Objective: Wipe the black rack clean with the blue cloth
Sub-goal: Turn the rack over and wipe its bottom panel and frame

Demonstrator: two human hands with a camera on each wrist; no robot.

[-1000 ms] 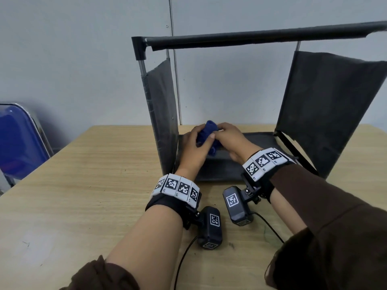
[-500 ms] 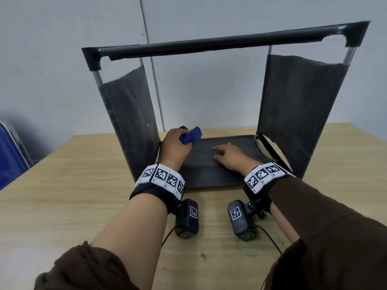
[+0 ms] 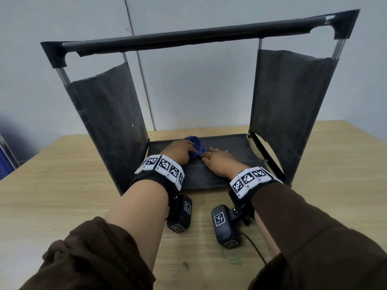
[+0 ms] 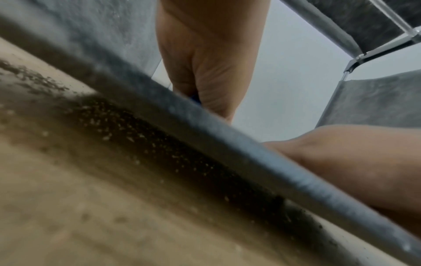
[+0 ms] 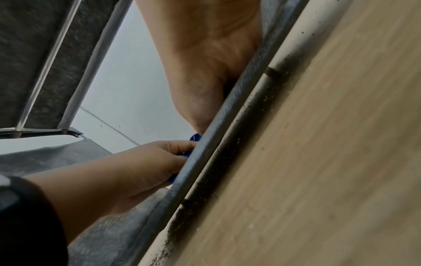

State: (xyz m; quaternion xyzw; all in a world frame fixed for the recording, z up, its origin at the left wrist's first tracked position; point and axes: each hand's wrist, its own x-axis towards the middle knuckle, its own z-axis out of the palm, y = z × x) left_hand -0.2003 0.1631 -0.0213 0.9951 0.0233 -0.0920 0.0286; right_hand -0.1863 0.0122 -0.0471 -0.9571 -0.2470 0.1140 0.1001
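The black rack (image 3: pixel 209 36) stands on the table, with a top bar, two hanging fabric side panels and a low fabric shelf (image 3: pixel 230 143). My left hand (image 3: pixel 184 152) grips the bunched blue cloth (image 3: pixel 195 144) and holds it down on the shelf, left of its middle. My right hand (image 3: pixel 215 158) lies flat on the shelf just right of the cloth, fingers straight and reaching its edge. In the right wrist view, the left hand (image 5: pixel 145 167) curls round the blue cloth (image 5: pixel 195 137) behind the shelf's front rail (image 5: pixel 227 111). The left wrist view shows only a sliver of cloth (image 4: pixel 196 99).
The wooden table (image 3: pixel 62 185) spreads out on both sides of the rack. A pale wall is close behind it. A blue chair (image 3: pixel 5 168) shows at the far left edge. Dark crumbs lie along the front rail (image 4: pixel 159 144).
The left hand has taken the cloth from both hands, lifted it at the shelf's back left, then brought it down onto the shelf beside the right hand, which lies flat.
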